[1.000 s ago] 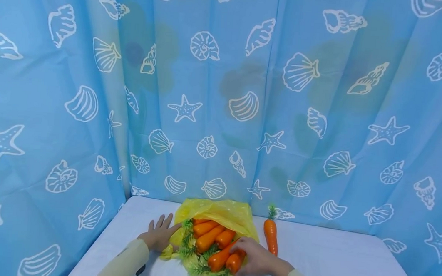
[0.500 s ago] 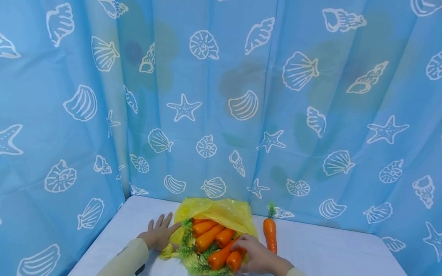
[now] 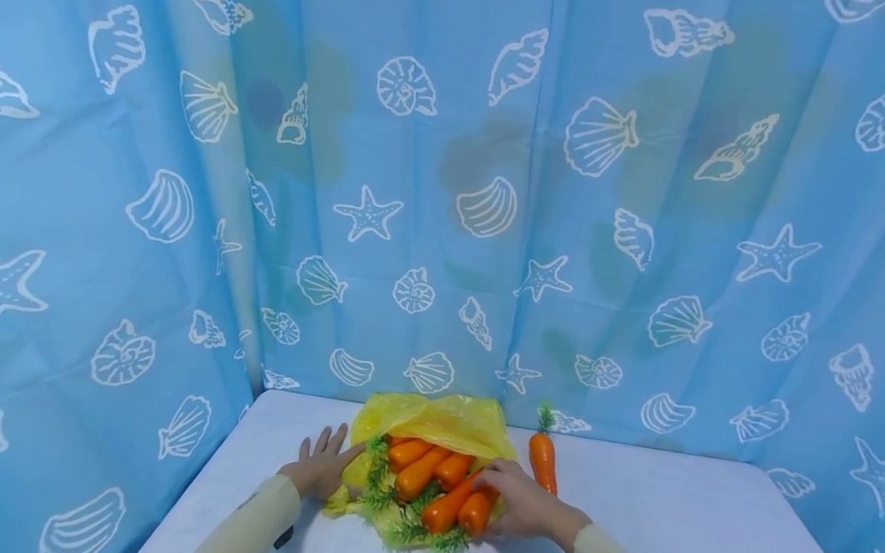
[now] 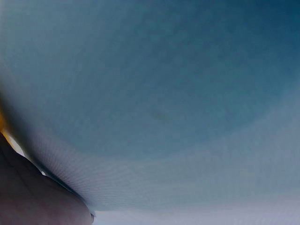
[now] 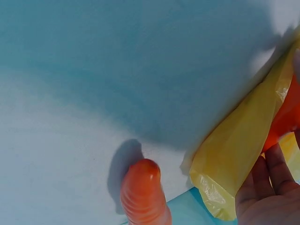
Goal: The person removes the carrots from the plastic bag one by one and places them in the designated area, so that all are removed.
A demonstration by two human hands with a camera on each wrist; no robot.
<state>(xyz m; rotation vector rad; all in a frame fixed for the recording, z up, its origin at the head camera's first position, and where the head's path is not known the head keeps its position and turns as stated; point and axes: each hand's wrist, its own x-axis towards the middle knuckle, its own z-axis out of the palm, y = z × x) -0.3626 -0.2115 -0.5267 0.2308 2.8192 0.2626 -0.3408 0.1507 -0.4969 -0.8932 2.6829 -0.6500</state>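
Note:
An open yellow plastic bag (image 3: pixel 472 420) lies on the white table, with several orange carrots (image 3: pixel 419 477) and their green tops showing at its mouth. My left hand (image 3: pixel 318 472), fingers straight and spread, rests at the bag's left edge. On the right side of the mouth, my right hand (image 3: pixel 524 500) grips the nearest right-hand carrot (image 3: pixel 478 514), fingers over its upper end. The right wrist view shows curled fingers (image 5: pixel 276 171) against the orange carrot beside the bag's wall (image 5: pixel 234 145). The left wrist view holds mostly tablecloth and part of the hand (image 4: pixel 37 201).
A single carrot (image 3: pixel 542 459) with a green top lies on the table (image 3: pixel 648 504) to the right of the bag, partly behind my right hand. A blue curtain (image 3: pixel 430 226) with white shell prints hangs behind the table and along its left side.
My right hand has shifted slightly forward, and the carrot it grips has moved a little toward the bag with it. The left hand stays in place.

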